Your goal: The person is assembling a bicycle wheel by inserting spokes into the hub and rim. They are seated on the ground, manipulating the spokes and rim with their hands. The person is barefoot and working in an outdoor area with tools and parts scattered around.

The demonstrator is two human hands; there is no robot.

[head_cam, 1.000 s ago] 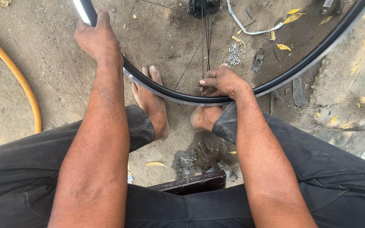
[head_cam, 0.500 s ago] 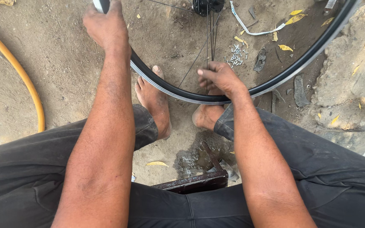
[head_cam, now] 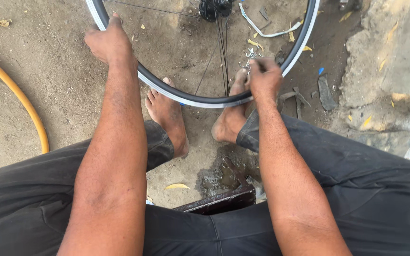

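Moved since earlier: both hands have shifted along the rim; the right hand, which lay flat on the near rim a second ago, now sits further right and higher, by the spokes, and the wheel reaches further down between the feet.

Head view, wheel: black-tyred bicycle wheel with silver metal rim [head_cam: 200, 100] stands on the dirt ground [head_cam: 48, 61] in front of the seated person, its lowest arc between the two bare feet, its dark hub [head_cam: 214, 7] at the top edge of the picture.

Head view, left hand: left hand [head_cam: 107, 42] lies over the tyre on the wheel's left side, fingers curled over the rim; its grip is closed around the tyre and rim.

Head view, right hand: right hand [head_cam: 263, 76] is at the lower right of the rim, fingertips pinched together on something small and silvery at the thin wire spokes [head_cam: 224, 52]; what exactly it pinches is too small to tell.

Head view, feet: left bare foot [head_cam: 167, 116] rests under the rim, toes touching or just behind it; right bare foot [head_cam: 231, 114] stands just beside the right hand.

Head view, surroundings: orange rubber hose [head_cam: 22, 102] curves along the left, well apart from the wheel; flat grey metal scraps [head_cam: 326, 92] lie right of the wheel; dark wooden stool edge [head_cam: 219, 201] shows between the person's dark trouser legs [head_cam: 24, 199].
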